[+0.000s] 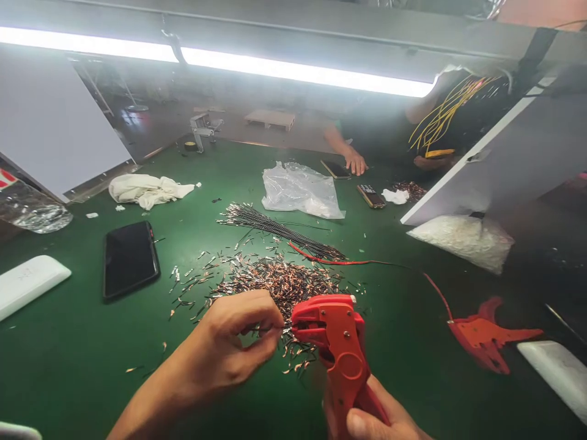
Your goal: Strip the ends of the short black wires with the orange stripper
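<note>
My left hand [233, 342] pinches a thin black wire [261, 330], its end reaching to the jaws of a red wire stripper [342, 342]. The stripper's handle is in my right hand [380, 415], low in the view, with the jaws facing left. I cannot tell how far the wire goes into the jaws. Behind both hands lies a pile of wire scraps [284, 278], black and copper-coloured. Beyond the pile, a bundle of black wires [279, 229] with bare ends rests slantwise on the green table [68, 354].
On the left lie a black phone [131, 260], a white case [32, 284] and a whitish cloth [149, 190]. A clear plastic bag [300, 190] sits behind the wires. To the right is a second red stripper [488, 333]. Across the table, another person's hand [355, 161] rests near a phone.
</note>
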Motion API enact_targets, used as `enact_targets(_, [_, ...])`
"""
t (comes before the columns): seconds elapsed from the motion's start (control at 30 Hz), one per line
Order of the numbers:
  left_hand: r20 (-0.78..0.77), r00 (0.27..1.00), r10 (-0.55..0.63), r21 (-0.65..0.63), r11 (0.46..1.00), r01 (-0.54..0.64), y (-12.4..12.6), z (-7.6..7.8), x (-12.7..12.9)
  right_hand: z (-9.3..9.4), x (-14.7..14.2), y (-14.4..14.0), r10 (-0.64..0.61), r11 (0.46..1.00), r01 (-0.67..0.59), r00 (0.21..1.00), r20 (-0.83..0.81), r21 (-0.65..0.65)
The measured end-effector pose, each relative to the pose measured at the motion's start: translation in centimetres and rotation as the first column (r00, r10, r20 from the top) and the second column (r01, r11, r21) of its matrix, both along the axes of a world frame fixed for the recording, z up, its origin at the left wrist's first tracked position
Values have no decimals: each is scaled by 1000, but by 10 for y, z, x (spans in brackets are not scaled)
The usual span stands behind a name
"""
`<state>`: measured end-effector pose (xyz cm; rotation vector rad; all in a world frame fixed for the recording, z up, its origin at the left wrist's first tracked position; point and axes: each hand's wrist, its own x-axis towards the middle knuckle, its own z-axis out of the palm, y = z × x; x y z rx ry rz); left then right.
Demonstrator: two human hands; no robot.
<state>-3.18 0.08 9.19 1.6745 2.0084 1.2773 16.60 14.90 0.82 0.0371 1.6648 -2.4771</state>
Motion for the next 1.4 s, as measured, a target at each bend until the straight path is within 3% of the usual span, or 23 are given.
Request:
enact_targets(0.2, [3, 999, 44, -49, 998, -44, 1, -3, 0, -6, 4, 3, -21, 999, 20, 999, 42, 28])
enact_targets(0.4, [145, 985, 91, -196, 979, -62, 0, -9, -1, -2, 14, 0, -98, 993, 86, 981, 169, 77])
enact_targets(0.6, [215, 974, 75, -206, 978, -30, 0, -14, -1, -2, 15, -1, -136, 988, 118, 968, 211, 97])
enact_targets(0.77, [205, 969, 139, -210, 973, -96, 1, -14, 2, -2, 9, -1, -108, 993, 114, 963, 247, -9])
enact_targets(0.9, [158, 973, 168, -157, 977, -143, 2, -13, 4, 1, 7, 0, -41, 983, 80, 972, 231, -166])
enact_targets(1.13, [-69, 974, 216, 90, 974, -210, 1, -10, 3, 13, 12, 2, -47, 958, 110, 972, 232, -266])
enact_targets(1.2, [-139, 959, 248, 149, 962, -227, 1, -13, 4, 19, 14, 6, -126, 960, 182, 960, 250, -212])
enact_targets(1.23, [-175, 949, 260, 173, 958, -231, 1, -16, 5, 23, 15, 9, -218, 962, 251, 943, 251, -108])
enact_targets(1.27, [-213, 939, 271, 195, 953, -230, 1, -18, 6, 27, 15, 14, -339, 940, 335, 910, 238, 56])
enact_targets(1.3, [-250, 928, 275, 208, 952, -226, 2, -21, 7, 29, 15, 21, -476, 864, 416, 859, 190, 284])
enact_targets(1.33, [-287, 917, 277, 214, 952, -221, 2, -24, 8, 31, 16, 30, -596, 711, 459, 795, 110, 532])
enact_targets(1.4, [-361, 886, 291, 212, 951, -225, 4, -30, 10, 30, 16, 50, -701, 306, 358, 711, -46, 882])
